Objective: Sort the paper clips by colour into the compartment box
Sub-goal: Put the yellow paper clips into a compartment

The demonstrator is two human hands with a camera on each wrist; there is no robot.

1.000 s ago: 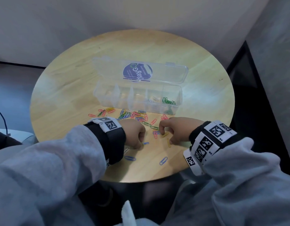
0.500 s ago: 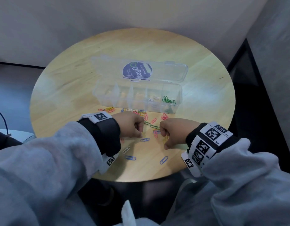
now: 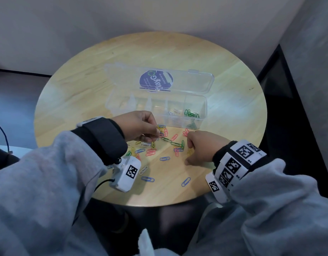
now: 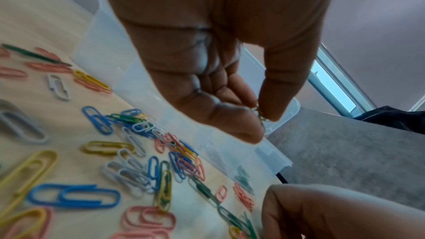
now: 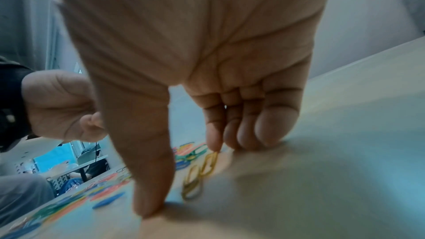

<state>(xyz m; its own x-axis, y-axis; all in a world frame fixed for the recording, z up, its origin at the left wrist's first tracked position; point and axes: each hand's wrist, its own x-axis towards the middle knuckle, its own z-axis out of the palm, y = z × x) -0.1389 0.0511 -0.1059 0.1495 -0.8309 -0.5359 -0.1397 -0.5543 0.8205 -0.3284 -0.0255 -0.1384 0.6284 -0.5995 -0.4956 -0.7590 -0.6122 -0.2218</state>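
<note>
Left hand [image 3: 139, 126], raised just before the box [image 3: 202, 115], pinches what seems a yellow clip [image 4: 260, 114] between thumb and forefinger, while right hand [image 3: 200, 146] fingers [image 5: 214, 134] curl onto two yellow clips [image 5: 202, 172] on the tabletop [image 3: 233, 100], long axes pointing away from the palm.

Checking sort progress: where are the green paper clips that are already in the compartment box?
In the head view the green paper clips lie in the rightmost compartment of the clear compartment box, next to a compartment with a few white clips.
</note>
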